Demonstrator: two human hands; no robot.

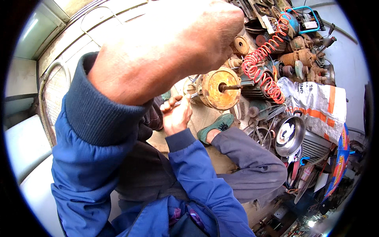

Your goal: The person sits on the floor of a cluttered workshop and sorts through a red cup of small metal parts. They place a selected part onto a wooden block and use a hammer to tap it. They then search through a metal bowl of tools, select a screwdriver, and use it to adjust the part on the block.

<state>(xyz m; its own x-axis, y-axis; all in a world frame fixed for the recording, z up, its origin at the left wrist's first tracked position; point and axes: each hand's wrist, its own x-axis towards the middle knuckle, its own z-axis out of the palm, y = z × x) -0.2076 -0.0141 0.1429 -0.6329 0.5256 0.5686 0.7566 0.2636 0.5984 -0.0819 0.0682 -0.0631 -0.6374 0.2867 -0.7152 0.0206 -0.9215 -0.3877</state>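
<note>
A rusty yellow-brown electric motor (pixel 213 97) stands on the floor in front of me, its shaft (pixel 233 87) sticking out of the round end cover. My right hand (pixel 178 117) is closed around a slim metal tool, perhaps a chisel (pixel 192 95), whose far end reaches the motor's left side. Raised high and close to the camera, my left hand (pixel 189 39) looks curled into a fist. Glare and the hand itself hide its fingers and anything in them.
Old motors and rusty parts (pixel 302 59) are heaped at the upper right, with a coiled red air hose (pixel 268 59) across them. Nearer lie a metal pan (pixel 290 136) and a white-and-orange sack (pixel 316 104). My green shoe (pixel 215 127) rests close to the motor.
</note>
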